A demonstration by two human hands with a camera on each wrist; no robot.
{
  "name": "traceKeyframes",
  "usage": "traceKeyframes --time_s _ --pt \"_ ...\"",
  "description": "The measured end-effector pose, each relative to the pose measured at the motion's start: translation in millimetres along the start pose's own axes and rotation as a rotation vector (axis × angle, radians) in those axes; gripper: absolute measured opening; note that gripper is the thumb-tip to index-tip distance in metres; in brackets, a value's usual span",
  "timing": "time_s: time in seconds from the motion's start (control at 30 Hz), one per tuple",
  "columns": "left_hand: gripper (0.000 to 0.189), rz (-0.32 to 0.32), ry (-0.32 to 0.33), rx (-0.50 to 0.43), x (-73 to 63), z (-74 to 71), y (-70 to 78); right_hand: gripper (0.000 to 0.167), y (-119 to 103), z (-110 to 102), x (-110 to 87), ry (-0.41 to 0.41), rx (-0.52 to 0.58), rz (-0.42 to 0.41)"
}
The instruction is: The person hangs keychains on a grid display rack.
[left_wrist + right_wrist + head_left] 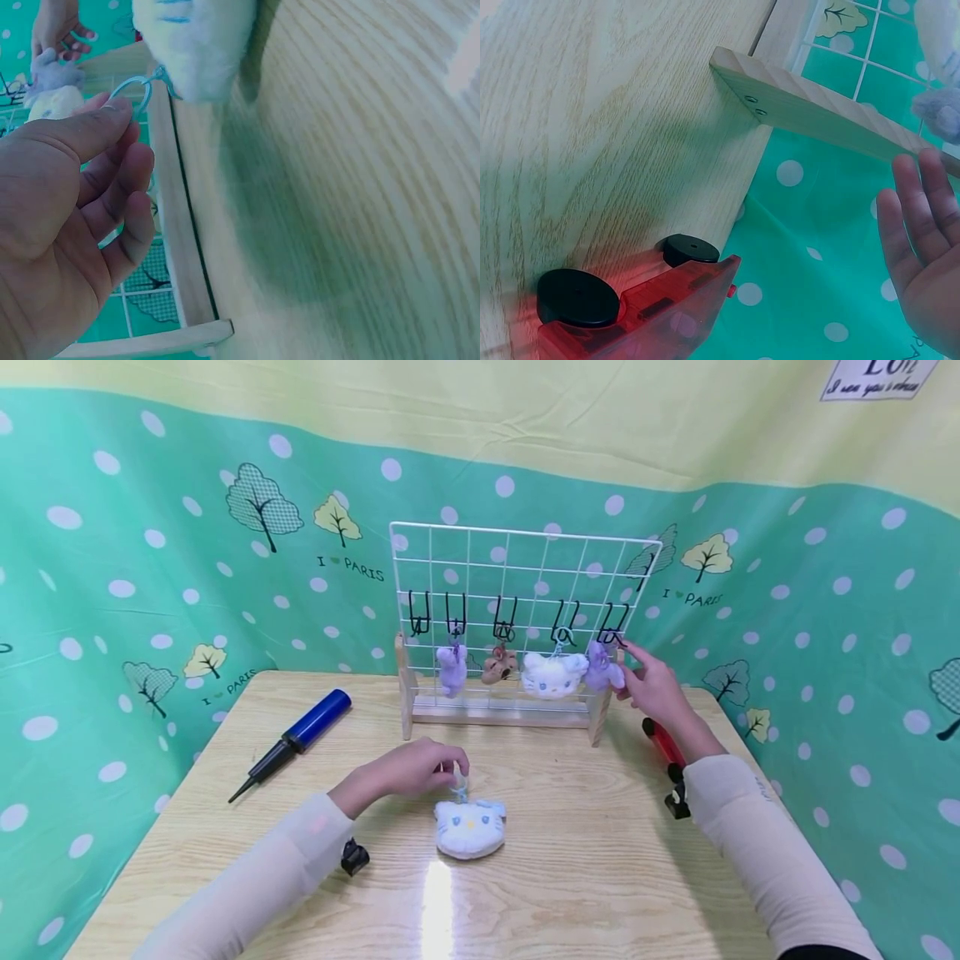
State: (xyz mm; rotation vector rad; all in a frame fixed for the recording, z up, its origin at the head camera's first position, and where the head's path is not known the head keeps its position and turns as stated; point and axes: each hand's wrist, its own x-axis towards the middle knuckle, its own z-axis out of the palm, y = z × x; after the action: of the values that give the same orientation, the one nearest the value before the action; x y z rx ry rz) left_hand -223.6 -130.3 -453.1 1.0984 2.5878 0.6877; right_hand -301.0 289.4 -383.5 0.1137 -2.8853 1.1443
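With thumb and finger, my left hand [420, 768] pinches the light-blue ring [133, 84] of a white cat-face plush keychain [469, 832] at the table's middle. Up at the rack's right end is my right hand [660, 693], beside a purple plush keychain [602, 670] on the last black hook [612, 622]. Its fingers look extended, near the hook and the plush; exact contact is unclear. Another white cat-face plush [553, 677], a brown plush [498, 667] and a second purple plush [452, 670] hang along the white wire rack [525, 535].
A blue and black hand pump [307, 727] lies on the left of the wooden table [570, 868]. On the right, partly behind the right forearm, is a red object with black wheels [663, 745]. The leftmost hook [419, 614] bears no plush. A patterned curtain [187, 527] surrounds the table.
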Motion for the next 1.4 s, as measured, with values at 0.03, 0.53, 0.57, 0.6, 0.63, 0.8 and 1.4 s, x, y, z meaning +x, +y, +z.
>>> traceKeyframes --time_s 0.03,0.53,0.57,0.6,0.63,0.8,1.4 --pt "0.012 -0.001 0.004 -0.004 -0.7 -1.3 0.1 0.059 0.0 0.1 -0.1 0.002 0.001 -0.002" --pt "0.015 -0.02 0.066 -0.08 -16.5 -23.1 0.6 0.06 0.4 1.8 0.3 0.002 -0.005 -0.008" --pt "0.015 -0.023 0.07 -0.087 -17.6 -24.6 0.3 0.06 0.4 1.8 0.4 0.003 -0.006 -0.01" --pt "0.015 -0.025 0.076 -0.093 -18.6 -26.1 0.1 0.06 0.4 1.7 0.3 0.002 -0.003 -0.011" --pt "0.016 -0.024 0.083 -0.098 -19.7 -27.5 0.1 0.06 0.5 1.7 0.1 0.002 -0.001 -0.011" --pt "0.016 -0.033 0.114 -0.11 -24.7 -33.0 0.3 0.06 1.6 1.9 -0.2 0.001 0.0 0.0" --pt "0.012 -0.042 0.208 -0.119 -32.8 -50.1 3.2 0.06 2.3 2.1 -0.2 -0.002 0.017 -0.011"
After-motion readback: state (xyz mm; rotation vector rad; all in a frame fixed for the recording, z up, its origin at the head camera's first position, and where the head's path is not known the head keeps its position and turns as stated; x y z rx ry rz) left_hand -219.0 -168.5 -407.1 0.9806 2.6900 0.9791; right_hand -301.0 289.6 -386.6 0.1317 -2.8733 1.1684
